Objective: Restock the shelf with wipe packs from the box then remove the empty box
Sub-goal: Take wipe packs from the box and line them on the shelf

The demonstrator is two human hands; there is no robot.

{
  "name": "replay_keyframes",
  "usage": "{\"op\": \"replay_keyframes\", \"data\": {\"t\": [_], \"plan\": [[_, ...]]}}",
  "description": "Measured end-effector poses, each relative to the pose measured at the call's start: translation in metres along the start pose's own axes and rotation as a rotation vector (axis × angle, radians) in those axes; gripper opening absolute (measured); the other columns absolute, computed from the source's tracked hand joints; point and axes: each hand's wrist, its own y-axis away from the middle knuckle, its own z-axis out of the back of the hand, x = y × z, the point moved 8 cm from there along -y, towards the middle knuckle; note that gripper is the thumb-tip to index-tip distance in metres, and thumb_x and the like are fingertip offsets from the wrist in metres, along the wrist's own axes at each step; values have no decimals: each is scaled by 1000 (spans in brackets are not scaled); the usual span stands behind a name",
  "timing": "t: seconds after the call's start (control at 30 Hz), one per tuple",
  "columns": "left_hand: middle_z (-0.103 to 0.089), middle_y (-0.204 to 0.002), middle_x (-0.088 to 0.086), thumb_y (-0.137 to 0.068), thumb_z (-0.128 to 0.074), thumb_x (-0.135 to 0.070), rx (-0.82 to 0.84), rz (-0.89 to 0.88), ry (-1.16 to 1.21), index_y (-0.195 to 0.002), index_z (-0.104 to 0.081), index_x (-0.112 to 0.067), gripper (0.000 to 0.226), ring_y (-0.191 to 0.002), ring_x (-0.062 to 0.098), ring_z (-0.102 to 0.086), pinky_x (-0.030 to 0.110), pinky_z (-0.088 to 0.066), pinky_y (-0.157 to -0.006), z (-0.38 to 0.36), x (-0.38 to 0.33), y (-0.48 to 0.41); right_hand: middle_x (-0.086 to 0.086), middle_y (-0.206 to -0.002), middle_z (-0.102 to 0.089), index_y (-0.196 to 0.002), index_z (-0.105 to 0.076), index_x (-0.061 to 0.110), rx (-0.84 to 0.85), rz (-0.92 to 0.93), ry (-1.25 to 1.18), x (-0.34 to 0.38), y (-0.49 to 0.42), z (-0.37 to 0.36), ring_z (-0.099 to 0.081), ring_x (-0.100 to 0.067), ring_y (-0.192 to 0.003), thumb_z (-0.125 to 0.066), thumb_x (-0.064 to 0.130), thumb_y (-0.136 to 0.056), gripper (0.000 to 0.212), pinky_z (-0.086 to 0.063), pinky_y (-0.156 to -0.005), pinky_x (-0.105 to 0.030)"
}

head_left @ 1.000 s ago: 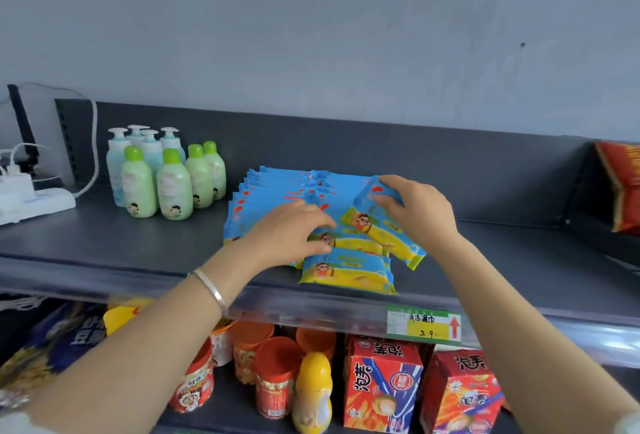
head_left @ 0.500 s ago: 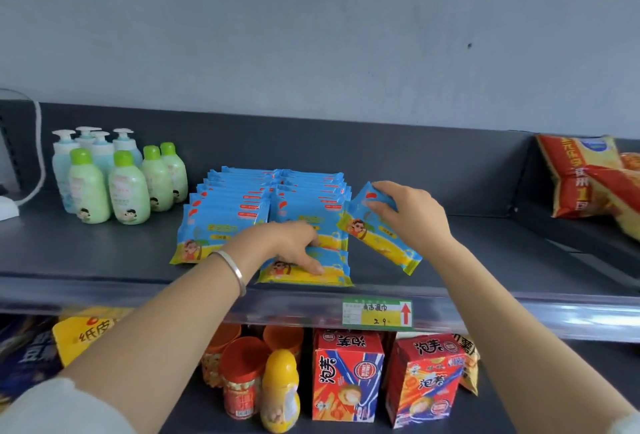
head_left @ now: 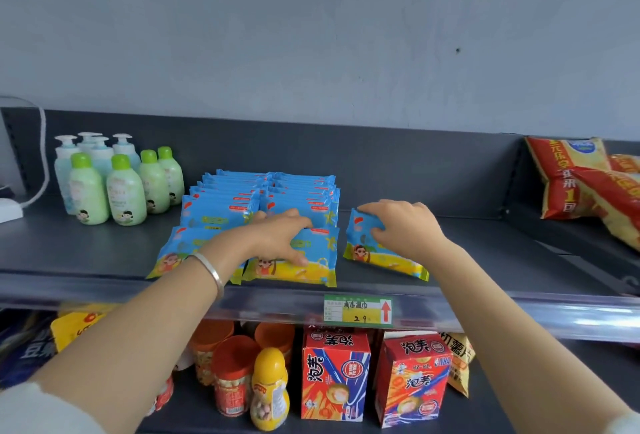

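Loose pack (head_left: 377,253) sits on the top shelf (head_left: 104,253), just right of the stacked rows, tilted, with its near end angled right. The right hand (head_left: 405,229) grips its far end: fingers curled over the top edge, thumb on the face. That end is mostly hidden under the hand.

Wipe packs (head_left: 263,198) stand in two rows, front to back, overlapping like shingles. Only the top strips of the rear ones show, so no count is possible.

The left hand (head_left: 277,236) rests palm-down on the front pack (head_left: 311,260) of the right row. Fingers lie close together and nearly flat, thumb splayed onto the pack's face. The forearm covers part of the left row's front pack. A bracelet (head_left: 211,271) is on that wrist.

A price tag (head_left: 358,309) is on the shelf rail, print too small to read fully. Bottles (head_left: 117,181) stand at left, the pump ones half hidden behind the green-capped ones. Snack bags (head_left: 571,177) at right are cut off by the frame. On the lower shelf, red boxes (head_left: 334,374) and jars (head_left: 232,378) are partly blocked by the rail and arms.
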Motion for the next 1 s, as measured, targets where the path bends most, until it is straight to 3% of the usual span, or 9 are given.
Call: {"op": "replay_keyframes", "data": {"t": [0.17, 0.27, 0.4, 0.47, 0.6, 0.7, 0.77, 0.87, 1.0], "plan": [[-46, -128, -7, -91, -58, -28, -166, -21, 137, -128, -45, -30, 40, -118, 20, -44, 36, -24, -100, 20, 7, 0, 2, -105, -66, -121, -52, 29, 15, -174, 34, -25, 7, -6, -61, -23, -93, -45, 33, -94, 28, -33, -75, -34], [-48, -128, -3, -93, -55, -19, -300, 15, 88, -129, -45, -27, 38, -121, 19, -44, 39, -21, -104, 31, 7, -5, 2, -114, -63, -127, -47, 30, 75, -140, 15, -26, 9, -6, -59, -23, -100, -41, 27, -97, 30, -33, -81, -36], [-48, -135, -3, -92, -55, -11, -343, -11, 170, -130, -44, -27, 43, -127, 18, -41, 39, -21, -105, 31, 4, -13, 6, -117, -61, -129, -45, 36, 116, -26, -98, -6, 12, 5, -56, -23, -102, -42, 28, -98, 32, -34, -91, -38], [-52, -129, -6, -89, -61, -15, -397, -17, 180, -123, -47, -26, 38, -123, 17, -44, 38, -23, -103, 34, 6, -13, 9, -115, -63, -123, -46, 34, 110, 41, -198, 12, 12, 8, -56, -21, -95, -47, 29, -96, 28, -34, -92, -37], [-50, -114, -7, -84, -65, -29, -503, 66, 26, -106, -53, -27, 24, -111, 16, -46, 35, -29, -92, 43, 26, -10, 4, -118, -61, -118, -48, 27, 115, 140, -247, 53, 2, 5, -56, -23, -102, -53, 32, -93, 26, -33, -90, -35], [-54, -112, -3, -87, -62, -17, -477, 57, 138, -103, -60, -23, 17, -111, 18, -50, 37, -39, -92, 42, 45, -10, 2, -122, -58, -123, -49, 27, 116, 164, -265, 80, -12, -1, -52, -20, -99, -53, 32, -93, 30, -33, -85, -32], [-58, -113, -1, -88, -57, -6, -482, 36, 208, -104, -65, -20, 23, -111, 18, -52, 39, -42, -91, 42, 55, -7, 2, -124, -57, -126, -51, 28, 112, 161, -285, 92, -22, -4, -52, -20, -108, -53, 33, -93, 33, -35, -86, -32], [-60, -112, 1, -92, -49, -3, -546, 38, 289, -105, -66, -17, 26, -108, 19, -53, 37, -43, -91, 45, 73, 0, -1, -125, -51, -129, -52, 29, 88, 148, -211, 101, -35, -13, -43, -23, -120, -55, 37, -92, 38, -35, -95, -38], [-59, -111, -1, -95, -46, -7, -567, 7, 371, -105, -66, -17, 24, -104, 18, -54, 38, -43, -92, 46, 85, 11, 0, -121, -48, -127, -51, 31, 50, 110, -187, 99, -38, -23, -43, -24, -117, -58, 41, -89, 40, -34, -96, -40]]}}
